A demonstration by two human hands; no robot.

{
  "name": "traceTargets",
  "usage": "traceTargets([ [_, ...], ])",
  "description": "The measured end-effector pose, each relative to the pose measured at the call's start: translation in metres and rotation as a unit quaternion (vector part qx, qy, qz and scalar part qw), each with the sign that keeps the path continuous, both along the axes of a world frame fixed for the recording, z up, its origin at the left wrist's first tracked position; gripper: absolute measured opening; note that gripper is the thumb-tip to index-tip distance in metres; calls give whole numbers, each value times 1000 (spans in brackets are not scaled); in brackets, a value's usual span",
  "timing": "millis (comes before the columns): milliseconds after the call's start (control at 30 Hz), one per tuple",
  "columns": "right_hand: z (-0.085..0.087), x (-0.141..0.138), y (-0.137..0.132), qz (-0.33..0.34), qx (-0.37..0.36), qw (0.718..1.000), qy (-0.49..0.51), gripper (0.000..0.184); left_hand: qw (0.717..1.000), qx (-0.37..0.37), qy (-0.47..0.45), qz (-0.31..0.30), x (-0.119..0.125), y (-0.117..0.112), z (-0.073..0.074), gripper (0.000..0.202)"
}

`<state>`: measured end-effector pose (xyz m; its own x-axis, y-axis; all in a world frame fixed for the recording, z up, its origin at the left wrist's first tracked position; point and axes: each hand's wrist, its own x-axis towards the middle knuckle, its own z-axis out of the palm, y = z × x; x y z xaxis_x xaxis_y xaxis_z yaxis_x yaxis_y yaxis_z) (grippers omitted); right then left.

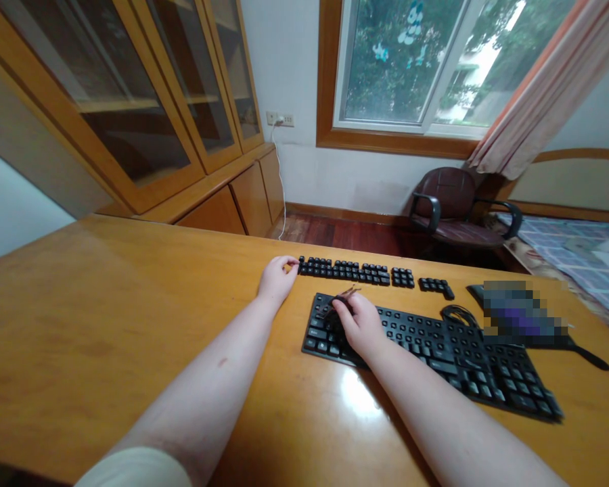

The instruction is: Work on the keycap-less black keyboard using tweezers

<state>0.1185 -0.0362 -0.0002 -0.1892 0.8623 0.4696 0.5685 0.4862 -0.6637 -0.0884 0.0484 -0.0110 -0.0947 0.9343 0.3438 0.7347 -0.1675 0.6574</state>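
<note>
A black keyboard (439,365) lies on the wooden desk (132,325), turned slightly askew. Bare key posts show over much of its upper part, while keycaps still sit along its lower rows and right end. Behind it, loose black keycaps (360,272) stand in grouped rows. My left hand (278,279) is at the left end of those rows, thumb and finger pinched on the end keycap (301,261). Over the keyboard's left part, my right hand (361,323) is closed around a dark tool with thin brownish prongs (349,292), its kind unclear.
A coiled black cable (459,314) lies behind the keyboard. To its right is a dark flat object (583,348), partly blurred out. Beyond the desk are a glass-door cabinet (197,135), an armchair (449,203) and a bed (583,250).
</note>
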Motion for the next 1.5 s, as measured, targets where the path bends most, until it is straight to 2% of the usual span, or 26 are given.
traceTargets([
  [133,-1,-4,3,23,-14,999,-47,18,1000,14,-18,-15,3,-3,4,18],
  [333,-2,-8,9,-3,-64,993,-100,19,998,54,-19,-11,7,-9,2,18],
  [400,0,-8,9,-6,-80,989,-121,21,998,57,-6,-10,7,-12,8,19],
  [467,2,-9,8,-9,-90,985,-144,23,998,59,23,-10,7,-16,24,21],
  [567,6,-9,5,-5,-86,981,-173,23,994,46,94,-3,6,-27,63,22],
  [633,8,-10,4,10,-79,980,-183,22,990,-2,137,-26,8,-37,85,21],
  [700,8,-10,3,28,-75,979,-187,21,980,-70,170,-74,12,-50,94,23],
  [767,8,-11,4,42,-75,978,-191,20,962,-131,203,-126,18,-64,86,25],
  [833,8,-12,5,55,-74,977,-192,20,952,-154,221,-146,24,-77,66,29],
  [933,7,-11,6,78,-71,977,-186,20,960,-111,185,-176,26,-88,35,31],
  [1033,6,-9,8,104,-68,979,-162,19,964,-49,145,-218,22,-88,18,32],
  [1133,5,-7,10,109,-74,981,-140,18,962,-21,127,-239,19,-82,14,32],
  [1233,5,-5,13,112,-82,979,-152,18,966,-19,111,-234,19,-77,13,29],
  [1500,17,-6,14,123,-89,965,-212,16,968,-78,117,-210,27,-77,8,26],
])
